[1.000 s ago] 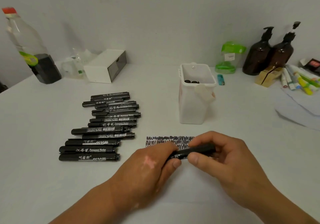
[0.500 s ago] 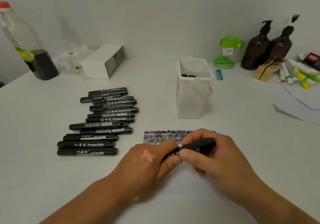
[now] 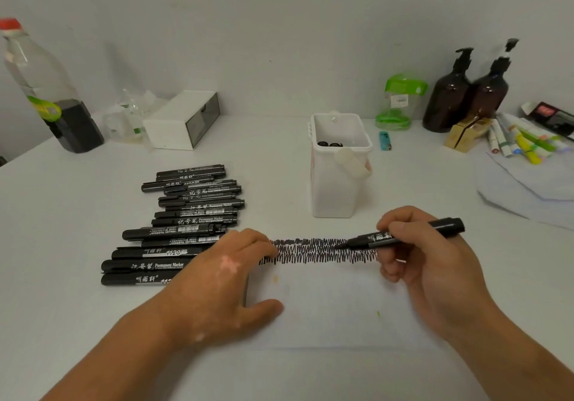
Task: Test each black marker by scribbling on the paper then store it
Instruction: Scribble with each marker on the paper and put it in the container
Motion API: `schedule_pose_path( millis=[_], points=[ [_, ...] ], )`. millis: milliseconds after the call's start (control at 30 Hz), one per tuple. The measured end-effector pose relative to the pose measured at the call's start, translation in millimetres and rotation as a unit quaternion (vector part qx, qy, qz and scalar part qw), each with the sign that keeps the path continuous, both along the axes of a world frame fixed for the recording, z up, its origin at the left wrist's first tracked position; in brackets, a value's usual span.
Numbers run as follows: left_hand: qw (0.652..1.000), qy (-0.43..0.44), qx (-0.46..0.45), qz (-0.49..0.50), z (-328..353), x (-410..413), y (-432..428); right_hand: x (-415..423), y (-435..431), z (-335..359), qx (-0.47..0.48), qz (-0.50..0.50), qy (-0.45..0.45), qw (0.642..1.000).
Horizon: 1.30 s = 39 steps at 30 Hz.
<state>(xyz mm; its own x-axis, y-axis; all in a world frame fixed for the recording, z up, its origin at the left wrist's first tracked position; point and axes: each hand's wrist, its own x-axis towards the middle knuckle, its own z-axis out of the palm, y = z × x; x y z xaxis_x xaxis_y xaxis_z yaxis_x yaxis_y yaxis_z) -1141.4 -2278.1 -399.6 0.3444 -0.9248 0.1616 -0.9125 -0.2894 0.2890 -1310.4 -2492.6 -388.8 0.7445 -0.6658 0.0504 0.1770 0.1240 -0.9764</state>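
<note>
My right hand (image 3: 435,267) grips an uncapped black marker (image 3: 407,233), its tip touching the right part of a black scribble band (image 3: 310,253) on the white paper (image 3: 335,310). My left hand (image 3: 217,285) rests on the paper's left edge with its fingers curled. A dark sliver under its palm looks like the marker's cap (image 3: 246,290). Several capped black markers (image 3: 186,217) lie in a row to the left. Behind the paper a white container (image 3: 337,189) holds two marker ends (image 3: 329,144).
A bottle of dark liquid (image 3: 52,96) and a white box (image 3: 183,121) stand at the back left. Two brown pump bottles (image 3: 466,96), a green jar (image 3: 399,102), a blue lighter (image 3: 385,141), coloured pens (image 3: 525,143) and loose paper (image 3: 528,192) are on the right.
Both hands held the capped marker together; now they have parted. The right hand has the uncapped marker with its tip on the scribble, and the left hand has moved left onto the paper.
</note>
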Motion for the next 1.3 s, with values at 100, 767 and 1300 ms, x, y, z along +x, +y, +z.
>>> schedule_pose_path(
  millis=[100, 767, 1300],
  points=[
    [1.0, -0.009, 0.003, 0.0, -2, -10, -6, -2, 0, 1, 0.014, 0.027, -0.004, 1.0],
    [0.999, -0.031, 0.002, 0.013, -6, -27, -20, 6, 33, -2, -0.188, 0.079, 0.135, 0.97],
    [1.0, -0.014, -0.017, 0.01, -11, -31, -22, 13, 40, -15, -0.255, 0.071, 0.188, 0.946]
  ],
)
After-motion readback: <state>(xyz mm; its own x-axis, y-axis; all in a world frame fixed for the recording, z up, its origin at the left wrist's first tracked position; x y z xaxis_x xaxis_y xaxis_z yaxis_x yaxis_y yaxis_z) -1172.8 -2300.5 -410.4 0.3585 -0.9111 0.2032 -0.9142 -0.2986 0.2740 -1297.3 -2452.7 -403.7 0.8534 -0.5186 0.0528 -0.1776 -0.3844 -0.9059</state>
